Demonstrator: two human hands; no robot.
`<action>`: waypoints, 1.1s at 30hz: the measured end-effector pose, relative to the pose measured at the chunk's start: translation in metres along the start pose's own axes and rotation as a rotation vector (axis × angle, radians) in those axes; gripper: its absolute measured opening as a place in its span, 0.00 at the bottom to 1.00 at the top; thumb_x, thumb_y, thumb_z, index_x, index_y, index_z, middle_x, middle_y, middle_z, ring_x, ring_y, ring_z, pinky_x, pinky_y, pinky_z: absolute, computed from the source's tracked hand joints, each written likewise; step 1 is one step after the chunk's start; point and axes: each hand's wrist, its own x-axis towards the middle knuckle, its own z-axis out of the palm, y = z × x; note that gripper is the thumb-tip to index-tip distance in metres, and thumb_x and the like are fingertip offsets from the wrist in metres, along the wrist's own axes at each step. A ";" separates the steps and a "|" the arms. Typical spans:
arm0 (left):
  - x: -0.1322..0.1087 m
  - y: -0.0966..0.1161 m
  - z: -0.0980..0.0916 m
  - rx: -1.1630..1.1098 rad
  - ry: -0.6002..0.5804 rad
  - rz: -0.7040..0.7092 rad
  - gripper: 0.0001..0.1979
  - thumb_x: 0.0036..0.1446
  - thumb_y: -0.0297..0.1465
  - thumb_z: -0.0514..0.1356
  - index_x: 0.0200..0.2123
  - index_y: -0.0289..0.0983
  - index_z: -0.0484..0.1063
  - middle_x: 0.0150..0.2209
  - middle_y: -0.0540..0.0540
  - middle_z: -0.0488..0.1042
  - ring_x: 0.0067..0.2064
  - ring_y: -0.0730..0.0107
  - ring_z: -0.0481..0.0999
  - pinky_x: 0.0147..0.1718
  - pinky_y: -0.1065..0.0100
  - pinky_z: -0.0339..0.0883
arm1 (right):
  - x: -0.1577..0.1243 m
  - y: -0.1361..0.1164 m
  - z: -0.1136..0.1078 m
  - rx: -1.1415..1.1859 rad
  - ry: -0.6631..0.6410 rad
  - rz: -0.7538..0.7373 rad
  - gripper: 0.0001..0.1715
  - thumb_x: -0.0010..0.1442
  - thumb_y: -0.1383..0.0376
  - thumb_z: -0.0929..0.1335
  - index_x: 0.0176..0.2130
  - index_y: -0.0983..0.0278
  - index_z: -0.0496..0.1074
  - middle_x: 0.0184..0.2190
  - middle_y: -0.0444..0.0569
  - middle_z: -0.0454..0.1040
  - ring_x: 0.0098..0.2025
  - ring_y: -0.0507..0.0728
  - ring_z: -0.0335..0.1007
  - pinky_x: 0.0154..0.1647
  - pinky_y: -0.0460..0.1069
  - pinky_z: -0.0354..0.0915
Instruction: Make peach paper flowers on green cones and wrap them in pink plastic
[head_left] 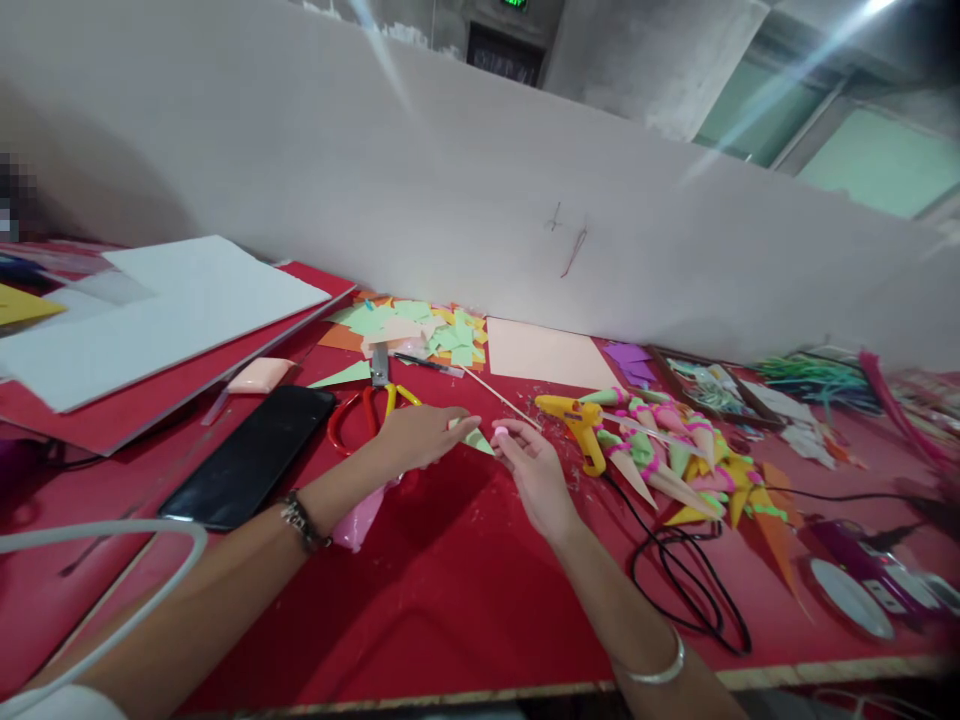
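My left hand (425,436) reaches over the red table, its fingers pressed together around a small light green paper piece (477,440). Between the thumb and fingers of my right hand (536,475) is a small pink ball (501,431), just right of the green paper. Scissors (352,420) with red and yellow handles lie beside my left wrist. A pink plastic piece (358,520) is partly hidden below my left forearm. To the right of my right hand lies a yellow glue gun (581,428), next to a pile of decorated paper cones (671,450).
A black phone (251,455), a peach eraser-like block (262,376) and white boards (165,310) lie left. Paper scraps (412,325) and a pale sheet (547,352) sit by the wall. A black cable (694,590) coils right, near a purple device (877,570).
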 end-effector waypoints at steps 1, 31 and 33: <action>0.003 0.001 0.002 -0.002 -0.012 0.021 0.26 0.56 0.49 0.37 0.43 0.44 0.67 0.29 0.46 0.75 0.32 0.62 0.74 0.24 0.72 0.56 | 0.001 0.000 -0.001 0.004 0.003 -0.008 0.09 0.50 0.62 0.67 0.34 0.62 0.71 0.26 0.42 0.69 0.30 0.49 0.65 0.36 0.45 0.62; -0.043 -0.016 0.014 -0.644 0.007 0.178 0.18 0.54 0.38 0.52 0.47 0.40 0.60 0.41 0.47 0.69 0.37 0.68 0.70 0.34 0.71 0.62 | 0.000 -0.003 0.002 0.143 -0.019 0.087 0.08 0.48 0.64 0.69 0.33 0.61 0.72 0.31 0.44 0.74 0.33 0.49 0.69 0.39 0.46 0.64; -0.044 -0.015 0.013 -0.607 0.004 0.183 0.18 0.54 0.37 0.52 0.48 0.40 0.61 0.42 0.48 0.70 0.39 0.66 0.69 0.36 0.70 0.62 | 0.000 -0.003 0.001 0.120 -0.014 0.074 0.08 0.49 0.64 0.69 0.33 0.61 0.72 0.32 0.44 0.74 0.33 0.49 0.69 0.39 0.46 0.64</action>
